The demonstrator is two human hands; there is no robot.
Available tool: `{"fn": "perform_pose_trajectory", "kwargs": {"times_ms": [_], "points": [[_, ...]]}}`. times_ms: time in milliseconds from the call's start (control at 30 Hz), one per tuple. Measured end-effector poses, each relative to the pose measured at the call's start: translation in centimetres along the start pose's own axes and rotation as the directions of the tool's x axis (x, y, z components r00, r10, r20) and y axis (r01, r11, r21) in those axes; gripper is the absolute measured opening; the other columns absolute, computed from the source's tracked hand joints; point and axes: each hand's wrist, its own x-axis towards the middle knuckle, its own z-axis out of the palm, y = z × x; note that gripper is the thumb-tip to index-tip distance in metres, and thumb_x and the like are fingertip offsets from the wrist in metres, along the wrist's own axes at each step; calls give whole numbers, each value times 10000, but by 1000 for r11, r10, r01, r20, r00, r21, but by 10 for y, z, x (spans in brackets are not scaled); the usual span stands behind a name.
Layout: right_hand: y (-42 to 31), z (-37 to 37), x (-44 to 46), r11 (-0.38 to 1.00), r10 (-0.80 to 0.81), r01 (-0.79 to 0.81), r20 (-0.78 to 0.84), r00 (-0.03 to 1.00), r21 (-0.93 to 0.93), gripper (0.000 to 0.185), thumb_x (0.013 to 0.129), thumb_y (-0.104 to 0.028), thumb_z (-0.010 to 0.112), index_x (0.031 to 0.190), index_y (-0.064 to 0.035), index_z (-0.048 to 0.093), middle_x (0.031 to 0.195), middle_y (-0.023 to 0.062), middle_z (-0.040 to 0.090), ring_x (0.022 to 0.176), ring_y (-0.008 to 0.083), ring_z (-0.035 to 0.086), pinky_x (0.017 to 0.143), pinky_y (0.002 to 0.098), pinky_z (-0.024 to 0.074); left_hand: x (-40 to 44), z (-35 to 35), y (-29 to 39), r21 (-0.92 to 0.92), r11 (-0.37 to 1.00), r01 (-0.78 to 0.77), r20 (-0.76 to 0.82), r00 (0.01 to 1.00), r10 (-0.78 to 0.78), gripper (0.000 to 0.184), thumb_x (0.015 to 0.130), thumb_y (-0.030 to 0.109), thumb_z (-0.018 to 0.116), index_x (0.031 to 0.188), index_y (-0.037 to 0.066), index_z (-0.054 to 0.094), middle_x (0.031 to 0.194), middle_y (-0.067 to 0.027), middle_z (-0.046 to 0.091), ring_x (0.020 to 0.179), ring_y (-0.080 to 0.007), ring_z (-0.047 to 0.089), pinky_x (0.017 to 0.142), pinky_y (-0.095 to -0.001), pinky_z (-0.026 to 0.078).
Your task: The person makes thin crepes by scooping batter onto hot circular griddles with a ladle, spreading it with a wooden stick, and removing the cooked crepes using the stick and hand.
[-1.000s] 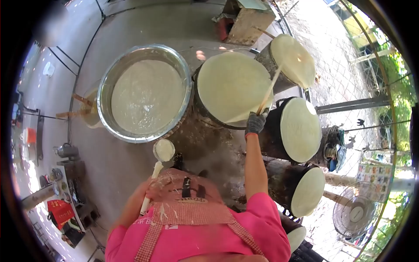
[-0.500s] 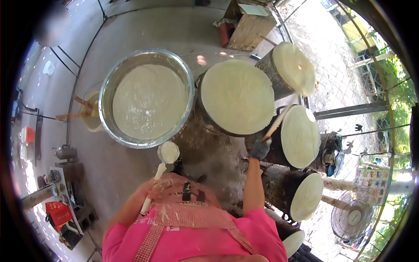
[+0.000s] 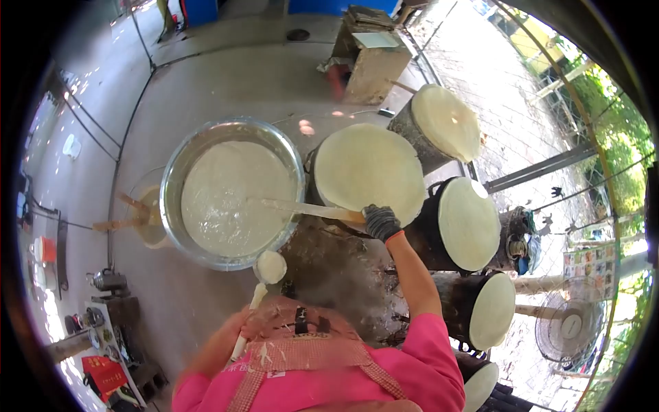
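My right hand (image 3: 382, 223), in a dark grey knit glove, is closed around the handle end of a long, flat wooden spatula (image 3: 316, 210). The spatula reaches leftward across the front of a round griddle (image 3: 369, 172) covered with pale batter. Its far end is over the white batter (image 3: 237, 182) in a large metal basin (image 3: 180, 250); whether it touches the batter I cannot tell. Low in front of my body, my left hand (image 3: 248, 323) grips the batter-coated handle of a ladle (image 3: 270, 267). Pale batter fills the ladle's cup, just below the basin's near rim.
More batter-topped round griddles on dark drums curve along my right, including one at the back (image 3: 446, 122) and one nearer (image 3: 469, 223). A bucket (image 3: 152, 233) with wooden sticks stands left of the basin. A fan (image 3: 570, 326) is at far right, a wooden box (image 3: 377, 72) behind.
My right hand has swung left with the spatula, from the right-hand griddles to the basin side. The left hand still holds the ladle in about the same place. My view has tilted up slightly.
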Motion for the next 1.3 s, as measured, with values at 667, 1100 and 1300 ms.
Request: {"fn": "perform_pose_trajectory", "kwargs": {"times_ms": [667, 1100, 1300], "points": [[488, -277, 43, 619, 592, -2, -465, 659, 786, 166, 723, -179, 586, 720, -12, 585, 573, 67, 544, 397, 141, 447, 380, 287, 356, 104, 159, -98, -448, 815, -367, 58, 898, 437, 153, 881, 217, 440, 967, 95, 476, 573, 29, 335, 435, -28, 315, 378, -160, 298], [569, 83, 87, -338, 939, 36, 334, 87, 941, 242, 699, -182, 563, 812, 28, 604, 689, 138, 604, 589, 221, 568, 503, 338, 444, 152, 276, -119, -502, 814, -292, 138, 902, 408, 236, 892, 209, 406, 1065, 82, 504, 533, 33, 311, 396, -36, 297, 354, -176, 275], [591, 91, 81, -116, 988, -292, 139, 61, 950, 337, 705, -305, 604, 768, 26, 623, 731, 181, 621, 674, 280, 606, 572, 373, 454, 145, 269, -112, -571, 753, -326, 61, 898, 435, 173, 887, 201, 420, 1001, 94, 494, 550, 39, 321, 416, -25, 302, 360, -167, 283]]}}
